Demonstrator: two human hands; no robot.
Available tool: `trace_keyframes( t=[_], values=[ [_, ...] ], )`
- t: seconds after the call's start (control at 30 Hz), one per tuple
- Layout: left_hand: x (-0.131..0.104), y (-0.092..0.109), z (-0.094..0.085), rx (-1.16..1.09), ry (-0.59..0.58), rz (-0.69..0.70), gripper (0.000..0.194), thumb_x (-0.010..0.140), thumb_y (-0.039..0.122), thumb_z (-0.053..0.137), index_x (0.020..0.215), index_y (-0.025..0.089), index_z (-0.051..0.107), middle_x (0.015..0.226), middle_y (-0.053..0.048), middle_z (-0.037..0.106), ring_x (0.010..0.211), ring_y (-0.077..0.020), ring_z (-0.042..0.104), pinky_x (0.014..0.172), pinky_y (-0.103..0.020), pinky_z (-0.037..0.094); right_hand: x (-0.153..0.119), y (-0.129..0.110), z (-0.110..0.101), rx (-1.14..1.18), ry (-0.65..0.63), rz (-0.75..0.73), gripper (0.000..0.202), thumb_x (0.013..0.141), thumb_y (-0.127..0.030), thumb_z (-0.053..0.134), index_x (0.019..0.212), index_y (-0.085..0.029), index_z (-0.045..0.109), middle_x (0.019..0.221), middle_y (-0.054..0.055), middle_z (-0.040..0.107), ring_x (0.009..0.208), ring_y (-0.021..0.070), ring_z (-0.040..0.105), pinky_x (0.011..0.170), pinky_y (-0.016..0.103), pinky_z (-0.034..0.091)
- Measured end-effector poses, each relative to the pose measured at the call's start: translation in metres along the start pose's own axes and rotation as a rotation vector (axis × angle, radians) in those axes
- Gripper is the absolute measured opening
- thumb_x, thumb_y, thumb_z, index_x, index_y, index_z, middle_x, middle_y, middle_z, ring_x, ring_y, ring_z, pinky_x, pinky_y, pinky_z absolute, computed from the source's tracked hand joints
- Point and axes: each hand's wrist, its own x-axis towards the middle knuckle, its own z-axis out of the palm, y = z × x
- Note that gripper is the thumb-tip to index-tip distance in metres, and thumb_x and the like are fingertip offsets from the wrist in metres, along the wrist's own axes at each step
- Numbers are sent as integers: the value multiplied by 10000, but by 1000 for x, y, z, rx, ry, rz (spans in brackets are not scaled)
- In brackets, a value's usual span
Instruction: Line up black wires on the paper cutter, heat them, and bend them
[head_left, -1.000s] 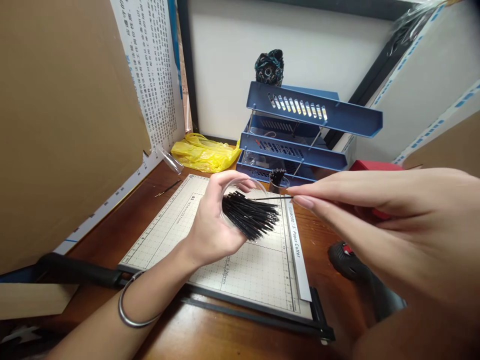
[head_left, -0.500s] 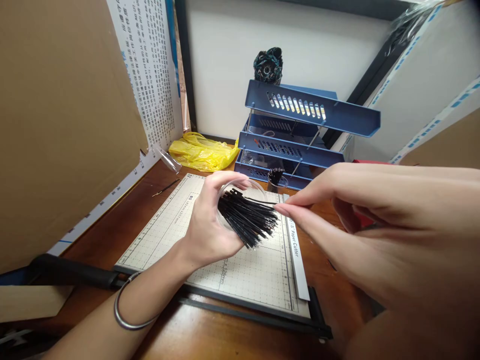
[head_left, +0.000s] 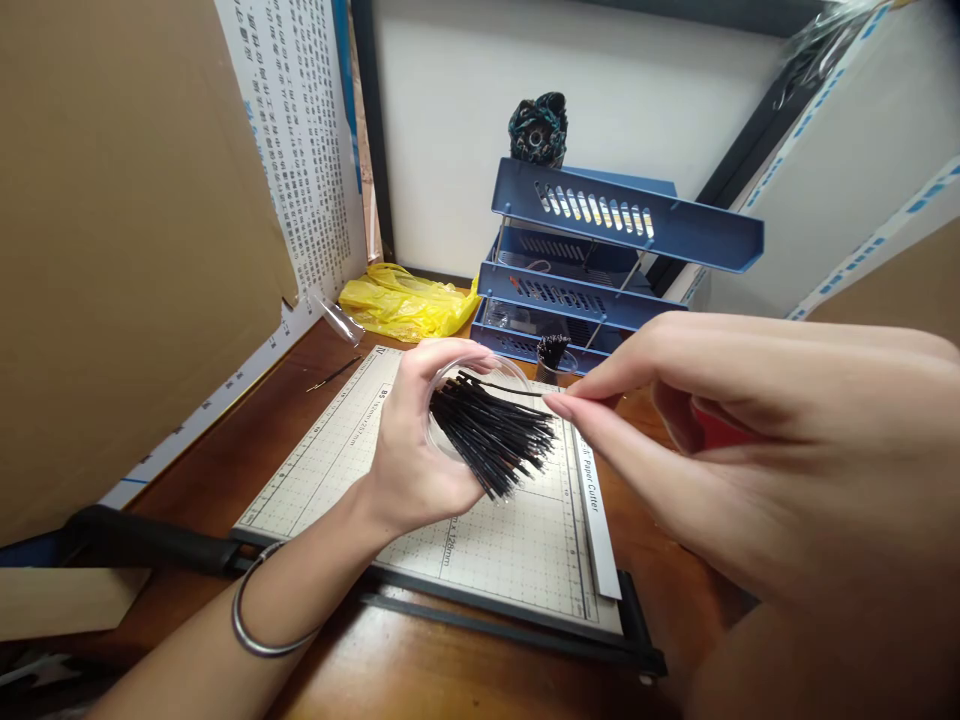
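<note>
A clear round cup (head_left: 517,372) is wrapped in the fingers of my left hand (head_left: 427,440), tilted with its mouth toward me. Many thin black wires (head_left: 495,432) fan out of the cup, their tips pointing right. The thumb and forefinger of my right hand (head_left: 750,450) pinch the end of one black wire (head_left: 510,388), whose other end lies at the top of the bunch. Beneath both hands is a paper cutter (head_left: 322,460) with a gridded cream board.
Behind the cutter, a second clear cup (head_left: 556,364) holds more black wires. Blue tiered trays (head_left: 630,215) stand at the back, with a dark patterned object (head_left: 538,130) on top. A yellow bag (head_left: 409,302) and one loose wire (head_left: 334,374) lie to the left.
My right hand has moved slightly up and left with the wire between its fingertips. The wire now slants more across the cup's mouth. My left hand still holds the cup in nearly the same place.
</note>
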Motion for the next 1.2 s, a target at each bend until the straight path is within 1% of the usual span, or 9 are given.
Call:
trace_keyframes(
  t=[0.13,0.3,0.4,0.6,0.77,0.93,1.07,1.13,1.2],
  values=[
    [0,-1,0,60,6,0,585,751,423,866,1212,256,547,1065,-47,630,950,-200,662,816,-352,589,2,0,3,22,1,8,156,871,-203,673,720,-240,678,590,-17,593,532,132,546,538,307,377],
    [-2,-3,-1,49,3,3,659,716,469,885,1243,282,536,1096,-49,637,958,-213,663,846,-381,587,3,0,5,64,9,11,158,877,-203,665,726,-250,670,628,-12,635,566,146,587,563,303,418],
    [-3,-4,-2,22,0,-9,682,703,415,899,1263,286,532,1119,-52,632,976,-216,660,870,-386,584,3,1,5,78,-8,33,159,886,-237,675,728,-260,674,606,-7,635,567,163,595,573,306,429],
    [-4,-3,-3,14,7,-13,669,685,251,885,1261,265,546,1128,-58,630,993,-215,651,902,-391,569,5,2,5,112,-22,54,187,905,-287,670,721,-257,678,610,2,634,612,181,629,608,312,446],
    [-2,-1,-1,45,3,-21,605,713,289,862,1233,276,552,1114,-55,637,979,-215,651,889,-397,580,5,1,6,72,-11,76,189,909,-287,659,723,-255,675,606,4,624,613,179,621,629,313,458],
    [-2,0,-1,24,-3,-15,617,702,226,857,1241,261,557,1118,-59,636,986,-213,656,897,-389,576,5,1,7,69,-13,50,186,902,-258,661,718,-239,674,600,-2,612,592,160,601,619,299,448],
    [-2,-1,-1,26,3,-7,634,689,222,876,1236,249,557,1112,-56,640,984,-212,659,894,-383,579,4,4,12,77,51,36,196,902,-265,677,709,-229,677,593,-13,595,586,147,587,603,285,428],
    [-3,-3,-1,18,6,6,670,664,180,882,1248,238,558,1118,-56,638,990,-209,659,897,-375,579,3,7,16,87,92,27,205,899,-268,692,701,-218,676,596,-18,590,584,138,581,596,278,416],
    [-3,-4,-1,10,3,10,696,650,135,876,1262,233,558,1131,-57,634,1002,-207,659,898,-368,581,2,10,18,94,103,14,209,895,-270,704,695,-212,678,597,-20,588,582,133,577,584,275,403]
  ],
)
